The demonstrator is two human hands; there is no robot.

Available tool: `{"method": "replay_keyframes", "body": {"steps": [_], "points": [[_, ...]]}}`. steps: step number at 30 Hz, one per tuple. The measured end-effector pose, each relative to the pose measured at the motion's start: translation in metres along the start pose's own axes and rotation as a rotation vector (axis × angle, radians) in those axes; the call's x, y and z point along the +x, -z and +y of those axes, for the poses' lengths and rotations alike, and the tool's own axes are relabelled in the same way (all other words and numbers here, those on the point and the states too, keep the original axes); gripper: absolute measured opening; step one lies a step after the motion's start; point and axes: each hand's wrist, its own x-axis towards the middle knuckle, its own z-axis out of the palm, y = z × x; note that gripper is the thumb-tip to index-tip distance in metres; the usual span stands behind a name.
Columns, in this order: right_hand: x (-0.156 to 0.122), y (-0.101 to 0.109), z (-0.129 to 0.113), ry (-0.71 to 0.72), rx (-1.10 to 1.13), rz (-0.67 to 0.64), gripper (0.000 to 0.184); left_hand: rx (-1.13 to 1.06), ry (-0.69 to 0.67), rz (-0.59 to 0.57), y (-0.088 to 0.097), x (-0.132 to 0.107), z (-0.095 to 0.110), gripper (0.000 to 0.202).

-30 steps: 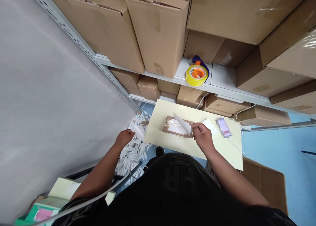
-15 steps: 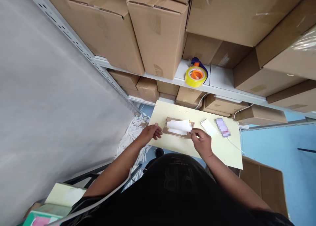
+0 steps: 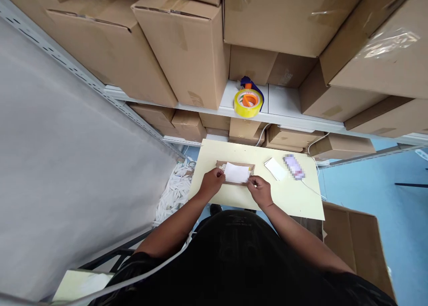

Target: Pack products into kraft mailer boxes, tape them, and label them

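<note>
A flat brown package [image 3: 235,167] lies on a small pale yellow table [image 3: 294,199] in front of me. A white paper label [image 3: 236,172] sits over it. My left hand [image 3: 211,184] pinches the label's left end, fingers closed. My right hand [image 3: 259,192] pinches the label's right end, fingers closed too. Both hands hold the label flat above the package.
A white card [image 3: 275,168] and a phone [image 3: 293,167] with a cable lie on the table to the right. A yellow tape roll [image 3: 247,103] rests on the metal shelf among cardboard boxes. White paper strips [image 3: 174,192] litter the floor at left. An open carton [image 3: 357,243] stands at right.
My left hand came back from the paper strips at the left to the table and took the label's left end. The label went from peeled up to flat over the package.
</note>
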Motion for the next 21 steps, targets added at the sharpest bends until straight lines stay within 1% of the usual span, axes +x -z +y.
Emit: {"method": "replay_keyframes", "body": {"steps": [2,5,9,12,13,15,18,19,21], "points": [[0.005,-0.007,0.007,-0.031,-0.034,-0.026,0.022,0.123,-0.042,0.029,-0.003,0.004,-0.002,0.013],[0.013,-0.018,0.016,-0.042,-0.149,-0.078,0.026,0.315,-0.059,0.030,-0.008,0.010,-0.005,0.019],[0.020,-0.028,0.024,0.025,-0.395,-0.152,0.019,0.596,-0.025,-0.025,-0.015,0.017,-0.010,0.025],[0.021,-0.028,0.027,0.059,-0.542,-0.194,0.016,0.678,-0.050,-0.042,-0.016,0.020,-0.012,0.026],[0.021,-0.027,0.027,0.062,-0.571,-0.196,0.015,0.684,-0.081,-0.033,-0.015,0.020,-0.013,0.025],[0.021,-0.025,0.027,0.089,-0.605,-0.192,0.015,0.690,-0.203,-0.005,-0.013,0.019,-0.016,0.026],[0.022,-0.022,0.027,0.168,-0.632,-0.197,0.033,0.685,-0.443,0.034,-0.010,0.017,-0.022,0.037],[0.022,-0.022,0.026,0.188,-0.640,-0.209,0.037,0.667,-0.491,0.037,-0.009,0.017,-0.024,0.040],[0.024,-0.023,0.025,0.198,-0.648,-0.233,0.040,0.608,-0.518,0.025,-0.010,0.017,-0.028,0.042]]}}
